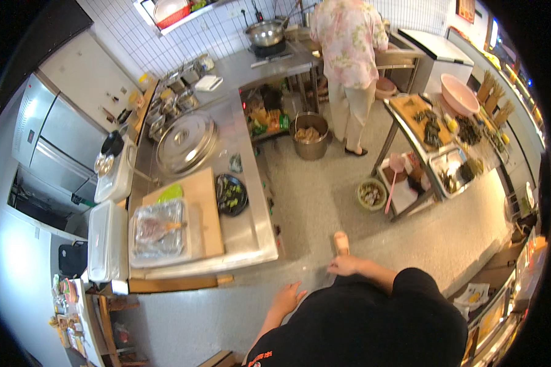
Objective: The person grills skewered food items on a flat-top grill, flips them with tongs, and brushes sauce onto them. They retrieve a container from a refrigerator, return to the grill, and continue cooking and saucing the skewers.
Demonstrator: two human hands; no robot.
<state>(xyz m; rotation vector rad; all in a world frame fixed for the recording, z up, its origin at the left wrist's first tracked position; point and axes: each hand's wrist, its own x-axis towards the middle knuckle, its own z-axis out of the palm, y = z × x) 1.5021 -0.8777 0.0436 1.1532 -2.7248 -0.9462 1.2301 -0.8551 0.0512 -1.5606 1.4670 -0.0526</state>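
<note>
My left hand (288, 298) hangs low over the floor, its fingers apart and nothing in it. Nearest to it is the front edge of a stainless steel counter (252, 225). My right hand (344, 264) is in front of my waist with curled fingers; whether it holds anything cannot be made out. On the counter, a wooden board (206, 202) lies partly under a clear plastic tray (158, 231) with a plastic-wrapped item and a wooden-handled brush or similar tool on it. Beside the board sits a black plate (231, 195) of chopped greens.
Another person (349, 50) stands at the far counter, back turned. On the floor are a metal pot (310, 151) and a green bowl (383, 202). A steel table (424, 163) at right bears a cutting board (406, 110), a metal tray (459, 156) and a pink basin (459, 94).
</note>
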